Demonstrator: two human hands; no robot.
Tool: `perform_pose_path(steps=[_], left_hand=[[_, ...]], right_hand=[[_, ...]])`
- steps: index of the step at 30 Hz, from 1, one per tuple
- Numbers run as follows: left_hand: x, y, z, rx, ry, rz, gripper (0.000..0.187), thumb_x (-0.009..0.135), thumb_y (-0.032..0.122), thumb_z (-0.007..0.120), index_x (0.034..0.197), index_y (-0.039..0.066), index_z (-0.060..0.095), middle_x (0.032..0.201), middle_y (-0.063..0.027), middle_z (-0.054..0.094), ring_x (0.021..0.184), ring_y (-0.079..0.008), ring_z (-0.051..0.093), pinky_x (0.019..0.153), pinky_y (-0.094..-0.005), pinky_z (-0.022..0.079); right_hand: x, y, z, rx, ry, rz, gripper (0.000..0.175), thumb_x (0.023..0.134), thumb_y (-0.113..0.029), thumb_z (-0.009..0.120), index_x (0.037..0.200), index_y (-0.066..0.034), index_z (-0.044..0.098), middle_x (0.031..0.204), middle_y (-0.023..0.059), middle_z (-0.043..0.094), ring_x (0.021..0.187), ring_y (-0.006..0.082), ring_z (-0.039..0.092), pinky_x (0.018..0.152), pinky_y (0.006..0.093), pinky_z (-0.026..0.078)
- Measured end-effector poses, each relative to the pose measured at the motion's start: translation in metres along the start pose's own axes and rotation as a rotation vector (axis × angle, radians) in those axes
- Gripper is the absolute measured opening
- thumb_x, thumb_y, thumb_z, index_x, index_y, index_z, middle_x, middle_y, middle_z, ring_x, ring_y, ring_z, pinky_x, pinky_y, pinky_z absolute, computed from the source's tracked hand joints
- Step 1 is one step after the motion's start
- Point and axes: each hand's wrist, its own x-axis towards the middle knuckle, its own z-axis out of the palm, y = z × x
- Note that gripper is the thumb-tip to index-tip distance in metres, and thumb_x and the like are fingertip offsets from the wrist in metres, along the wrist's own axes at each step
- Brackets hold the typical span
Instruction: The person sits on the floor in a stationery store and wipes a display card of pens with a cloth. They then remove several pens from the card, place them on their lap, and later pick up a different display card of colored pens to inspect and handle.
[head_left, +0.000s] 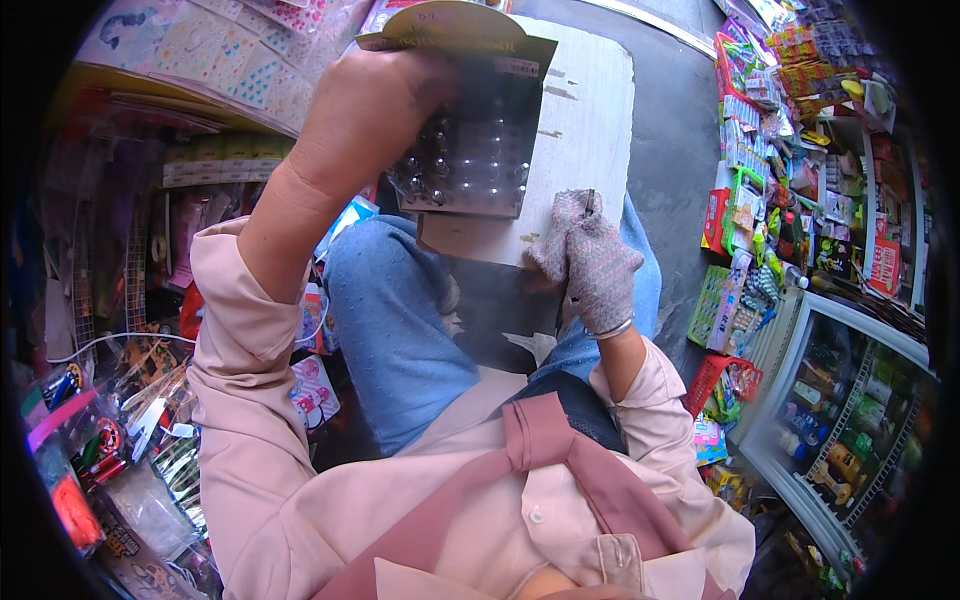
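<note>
A cardboard display box (469, 202) with a raised printed header stands on a worn white board in front of me. Upright clear plastic compartments and shiny rounded tips fill it, some of them blurred. My left hand (375, 112) is bare and reaches over the box's left side; its fingers are dark and blurred at the header, so their grip is hidden. To the right of the box, my right hand (596, 262) wears a grey knit glove and is closed around a thin dark rod (590, 201), whose tip sticks out above the glove. The rest of the rod is covered.
The white board (592, 97) has chipped patches. Packed shelves of small goods (795, 180), a red basket (724, 382) and a glass-door fridge (840, 412) line the right. Packaged goods (142, 450) crowd the left, below sticker sheets (225, 67). A white cord (120, 337) crosses there.
</note>
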Motion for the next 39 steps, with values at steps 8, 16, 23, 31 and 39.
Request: perform_pose_path(steps=[8, 16, 23, 31, 39], left_hand=[[-0.036, 0.021, -0.022, -0.325, 0.323, -0.049, 0.017, 0.090, 0.014, 0.063, 0.096, 0.000, 0.068, 0.091, -0.0093, 0.070, 0.076, -0.0145, 0.066, 0.070, -0.0270, 0.051], [-0.148, 0.140, 0.069, -1.327, -0.304, -0.496, 0.032, 0.099, 0.028, 0.050, 0.105, -0.002, 0.060, 0.086, -0.0070, 0.065, 0.081, -0.0141, 0.063, 0.071, -0.0268, 0.050], [-0.168, 0.155, 0.096, -1.570, -0.407, -0.671, 0.036, 0.101, 0.033, 0.045, 0.100, 0.000, 0.058, 0.084, -0.0044, 0.063, 0.072, -0.0111, 0.061, 0.064, -0.0247, 0.047], [-0.177, 0.165, 0.108, -1.640, -0.272, -0.679, 0.033, 0.101, 0.032, 0.045, 0.097, 0.001, 0.057, 0.078, -0.0019, 0.058, 0.067, -0.0093, 0.057, 0.060, -0.0228, 0.046], [-0.183, 0.179, 0.105, -1.764, -0.187, -0.718, 0.029, 0.100, 0.028, 0.049, 0.094, 0.002, 0.058, 0.066, 0.0020, 0.048, 0.057, -0.0063, 0.046, 0.053, -0.0217, 0.042]], right_hand=[[0.001, 0.007, -0.005, 0.148, 0.111, -0.059, 0.065, 0.075, -0.033, 0.071, 0.132, -0.0088, 0.050, 0.117, 0.0170, 0.059, 0.104, 0.0329, 0.059, 0.078, 0.0435, 0.048], [-0.015, 0.001, -0.002, 0.931, 0.239, -0.151, 0.072, 0.067, -0.018, 0.077, 0.129, -0.0001, 0.045, 0.106, 0.0095, 0.062, 0.103, 0.0241, 0.055, 0.092, 0.0348, 0.043], [-0.039, -0.012, -0.013, 1.235, 0.203, -0.065, 0.063, 0.075, -0.021, 0.072, 0.127, 0.0002, 0.044, 0.111, 0.0109, 0.064, 0.092, 0.0231, 0.061, 0.088, 0.0323, 0.047], [-0.066, -0.004, 0.005, 0.316, 0.282, -0.404, 0.061, 0.061, -0.016, 0.069, 0.118, -0.0006, 0.054, 0.116, 0.0186, 0.059, 0.099, 0.0353, 0.061, 0.085, 0.0372, 0.047], [-0.068, -0.008, -0.004, 0.192, 0.222, -0.110, 0.067, 0.048, -0.021, 0.076, 0.108, -0.0027, 0.053, 0.097, 0.0200, 0.058, 0.088, 0.0402, 0.058, 0.075, 0.0493, 0.045]])
